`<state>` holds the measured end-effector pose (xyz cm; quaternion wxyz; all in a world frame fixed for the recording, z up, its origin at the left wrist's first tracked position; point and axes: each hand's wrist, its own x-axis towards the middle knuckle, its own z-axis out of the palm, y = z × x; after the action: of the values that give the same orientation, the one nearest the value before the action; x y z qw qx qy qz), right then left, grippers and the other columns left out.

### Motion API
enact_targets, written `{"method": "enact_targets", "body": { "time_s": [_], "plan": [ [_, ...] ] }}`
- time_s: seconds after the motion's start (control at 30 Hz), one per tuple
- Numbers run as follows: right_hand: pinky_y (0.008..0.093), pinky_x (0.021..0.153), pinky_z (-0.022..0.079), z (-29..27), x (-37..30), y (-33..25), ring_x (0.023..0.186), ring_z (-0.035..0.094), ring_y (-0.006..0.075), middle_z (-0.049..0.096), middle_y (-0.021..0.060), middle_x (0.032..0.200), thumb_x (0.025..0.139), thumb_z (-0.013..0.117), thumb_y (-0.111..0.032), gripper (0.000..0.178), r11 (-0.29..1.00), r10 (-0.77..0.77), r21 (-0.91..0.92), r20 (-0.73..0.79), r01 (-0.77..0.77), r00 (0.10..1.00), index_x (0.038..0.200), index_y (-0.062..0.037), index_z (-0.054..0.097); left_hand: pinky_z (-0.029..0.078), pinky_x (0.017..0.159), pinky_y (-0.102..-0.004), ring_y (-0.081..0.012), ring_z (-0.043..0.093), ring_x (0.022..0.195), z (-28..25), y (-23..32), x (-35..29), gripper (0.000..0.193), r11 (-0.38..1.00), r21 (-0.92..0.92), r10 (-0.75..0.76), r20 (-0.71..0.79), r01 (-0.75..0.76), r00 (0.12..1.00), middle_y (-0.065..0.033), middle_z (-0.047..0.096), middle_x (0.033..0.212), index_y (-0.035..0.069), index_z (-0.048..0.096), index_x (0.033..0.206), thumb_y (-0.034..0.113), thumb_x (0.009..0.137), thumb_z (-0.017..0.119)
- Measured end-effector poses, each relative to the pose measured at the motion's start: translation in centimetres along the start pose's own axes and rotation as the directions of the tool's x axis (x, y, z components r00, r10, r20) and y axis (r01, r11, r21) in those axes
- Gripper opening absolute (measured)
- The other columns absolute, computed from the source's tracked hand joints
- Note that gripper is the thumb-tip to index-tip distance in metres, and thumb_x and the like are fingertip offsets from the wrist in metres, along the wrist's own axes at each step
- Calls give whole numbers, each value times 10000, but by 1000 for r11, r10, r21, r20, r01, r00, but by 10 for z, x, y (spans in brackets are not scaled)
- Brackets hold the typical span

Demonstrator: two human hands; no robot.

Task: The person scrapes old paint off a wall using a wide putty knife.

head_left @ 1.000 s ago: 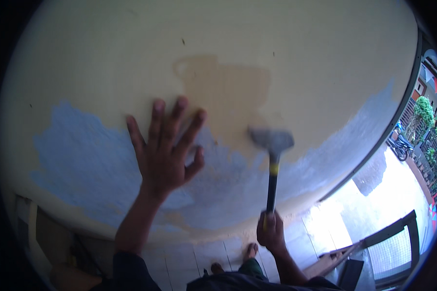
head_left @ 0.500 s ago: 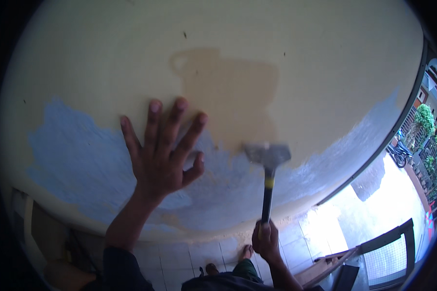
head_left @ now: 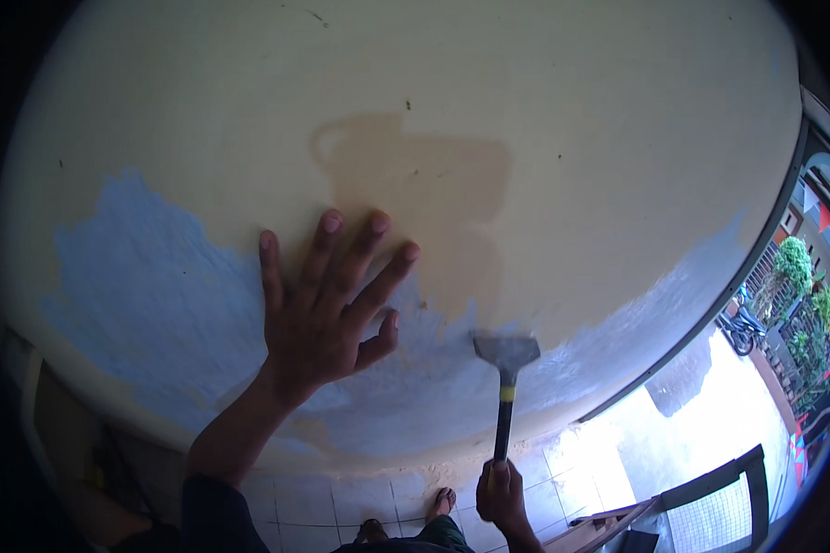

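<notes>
A cream-painted wall fills most of the view, with blue-grey bare patches across its lower part. My left hand lies against it with fingers spread, at the upper border of the bare area. My right hand is closed around the dark handle of a long-handled scraper, which has a yellow band below its wide metal blade. The blade meets the wall to the right of my left hand, just under the ragged paint edge. My right palm is hidden.
Pale floor tiles lie below, where my sandalled foot shows. A dark-framed mesh panel leans at the lower right. Beyond the wall's right edge are a motorbike and green plants.
The scraper blade has moved down the wall, and my right hand has dropped with it. My left hand stays spread at about the same spot while the view has shifted slightly.
</notes>
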<state>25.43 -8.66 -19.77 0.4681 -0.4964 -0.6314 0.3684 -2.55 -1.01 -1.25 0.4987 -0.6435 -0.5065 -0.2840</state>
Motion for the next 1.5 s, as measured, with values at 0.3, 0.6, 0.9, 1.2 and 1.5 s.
{"method": "enact_targets", "body": {
  "time_s": [0.3, 0.6, 0.9, 1.2, 1.5],
  "plan": [
    [289, 466, 351, -1, 22, 16, 559, 486, 160, 433, 76, 579, 1003, 327, -372, 435, 991, -110, 79, 13, 109, 994, 853, 6, 480, 85, 1078, -672, -319, 269, 1392, 6, 5, 1, 512, 1000, -17, -8, 8, 8, 1000, -58, 358, 1480, 301, 481, 1362, 441, 872, 438],
    [265, 418, 343, 14, 10, 50, 481, 468, 108, 456, 19, 588, 976, 353, -503, 498, 996, -90, 1, -149, 91, 985, 756, -70, 464, 67, 1100, -646, -237, 271, 1401, 10, 12, 5, 533, 996, -86, -33, 8, 34, 999, 13, 289, 1522, 313, 359, 1433, 402, 908, 387],
    [243, 442, 346, 12, 13, 40, 490, 451, 89, 452, 2, 590, 961, 360, -542, 506, 978, -137, -153, 41, 142, 990, 826, -68, 474, 46, 1121, -621, -235, 227, 1416, 18, 17, 1, 564, 996, -84, 15, 25, -13, 1000, 6, 224, 1546, 285, 294, 1459, 363, 910, 403],
    [242, 515, 355, -11, 9, 48, 562, 459, 121, 458, 45, 607, 998, 348, -409, 465, 985, 138, 100, 30, -141, 990, 793, -19, 496, 58, 1115, -628, -238, 251, 1409, 17, 40, -7, 490, 988, -153, 2, -3, -3, 1000, 14, 307, 1512, 323, 397, 1409, 308, 921, 367],
    [241, 470, 324, -11, 2, -11, 533, 414, 73, 410, -7, 599, 994, 352, -426, 447, 999, 45, -22, 93, -43, 995, 740, -67, 432, 82, 1110, -629, -238, 285, 1395, -4, 36, -3, 476, 970, -234, -56, 18, 59, 998, 17, 333, 1499, 320, 430, 1391, 309, 917, 382]
  ]
}}
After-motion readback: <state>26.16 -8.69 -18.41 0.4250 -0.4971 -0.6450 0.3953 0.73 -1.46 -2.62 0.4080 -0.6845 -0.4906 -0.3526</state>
